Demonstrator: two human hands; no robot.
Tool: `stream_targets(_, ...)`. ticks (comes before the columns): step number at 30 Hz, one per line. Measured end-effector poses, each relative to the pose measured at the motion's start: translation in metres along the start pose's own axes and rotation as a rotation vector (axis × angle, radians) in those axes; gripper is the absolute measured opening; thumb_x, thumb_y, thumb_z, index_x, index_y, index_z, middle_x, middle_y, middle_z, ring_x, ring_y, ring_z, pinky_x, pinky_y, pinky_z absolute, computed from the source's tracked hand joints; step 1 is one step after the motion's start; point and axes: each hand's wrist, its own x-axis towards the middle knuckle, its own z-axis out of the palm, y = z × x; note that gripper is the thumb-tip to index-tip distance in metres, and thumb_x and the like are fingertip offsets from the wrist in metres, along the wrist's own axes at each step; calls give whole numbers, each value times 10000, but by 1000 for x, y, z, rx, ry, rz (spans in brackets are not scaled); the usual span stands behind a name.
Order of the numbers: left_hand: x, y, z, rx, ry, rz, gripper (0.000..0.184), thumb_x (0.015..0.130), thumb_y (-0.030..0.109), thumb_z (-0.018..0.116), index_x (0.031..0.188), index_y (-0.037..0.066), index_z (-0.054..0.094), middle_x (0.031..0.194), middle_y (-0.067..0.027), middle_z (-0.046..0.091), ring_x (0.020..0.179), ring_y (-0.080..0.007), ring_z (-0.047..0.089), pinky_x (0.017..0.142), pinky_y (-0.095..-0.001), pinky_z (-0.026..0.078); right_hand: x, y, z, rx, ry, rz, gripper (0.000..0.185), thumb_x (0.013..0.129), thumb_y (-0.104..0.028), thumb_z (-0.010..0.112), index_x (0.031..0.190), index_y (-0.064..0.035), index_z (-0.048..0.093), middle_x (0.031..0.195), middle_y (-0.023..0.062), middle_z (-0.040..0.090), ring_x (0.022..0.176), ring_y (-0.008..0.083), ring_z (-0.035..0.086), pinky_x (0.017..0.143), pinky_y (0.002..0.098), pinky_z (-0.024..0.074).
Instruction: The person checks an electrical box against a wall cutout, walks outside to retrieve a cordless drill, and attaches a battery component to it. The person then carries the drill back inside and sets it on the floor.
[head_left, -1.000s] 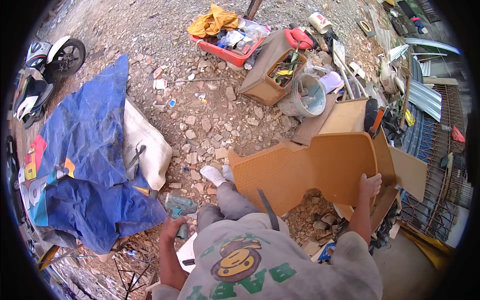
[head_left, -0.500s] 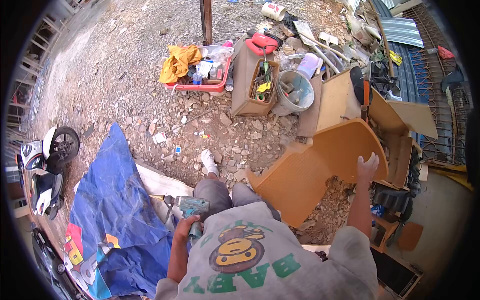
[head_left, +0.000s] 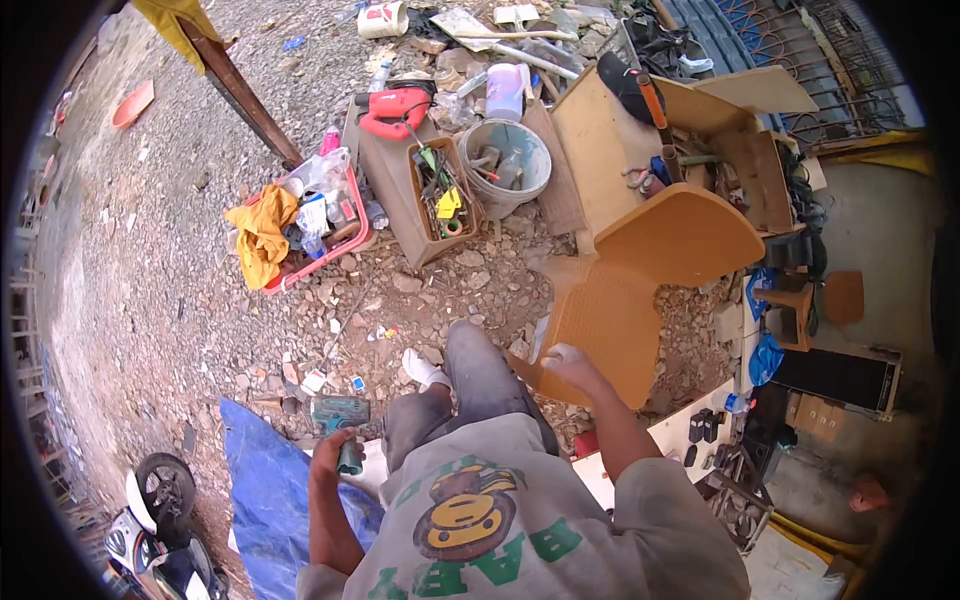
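My left hand (head_left: 335, 452) is wrapped round the handle of a teal cordless drill (head_left: 340, 410), its nose pointing left, above a blue tarp (head_left: 265, 475). My right hand (head_left: 570, 366) has its fingers curled in at the near edge of an orange plastic chair shell (head_left: 610, 310). Whether the fingers grip that edge or something small is hidden. The shell lies tilted on rubble, its curved back against a wooden box (head_left: 610, 130).
A red power tool (head_left: 395, 112) and a bin of hand tools (head_left: 445, 195) sit ahead, beside a dirty bucket (head_left: 505, 165). At left are a red-rimmed tub (head_left: 350, 235) and a motorcycle (head_left: 150, 530). A rusty post (head_left: 245, 100) stands farther off.
My view has turned to the right. My right hand has come from the chair's far back to its near edge, its fingers going from spread to curled. The drill stays in my left hand.
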Motion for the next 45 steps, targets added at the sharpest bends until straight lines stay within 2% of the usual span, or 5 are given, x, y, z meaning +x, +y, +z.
stream_targets(14,41,89,95,270,41,-352,289,779,241,663,898,-22,648,722,-138,652,572,-227,631,526,-333,513,291,-64,-232,-4,1076,354,590,797,-342,581,1229,42,464,1260,289,453,1142,413,474,981,459,387)
stream_targets(23,84,147,177,354,-61,-402,238,766,222,689,824,-4,643,688,-95,638,563,-180,613,528,-322,500,370,-30,-307,-135,860,887,729,795,-525,532,1308,-12,464,1331,252,442,1226,384,448,1026,451,364)
stream_targets(27,97,164,187,301,-76,-351,266,764,217,699,896,-2,625,694,-98,630,555,-189,615,516,-323,503,426,136,-340,-664,563,563,450,795,-396,580,994,3,639,838,139,661,831,282,648,785,399,499)
stream_targets(33,98,195,190,202,-86,-384,315,791,273,675,947,5,618,725,-116,642,590,-203,631,544,-320,506,388,81,-331,912,921,687,203,805,-239,553,854,-55,623,702,79,565,628,240,561,640,411,467)
stream_targets(45,101,184,162,-308,-128,-249,405,796,336,668,1017,13,564,817,-125,638,700,-249,647,649,-335,526,319,-45,-281,1195,562,366,202,857,-162,533,669,-153,461,615,-40,422,545,132,444,655,346,482)
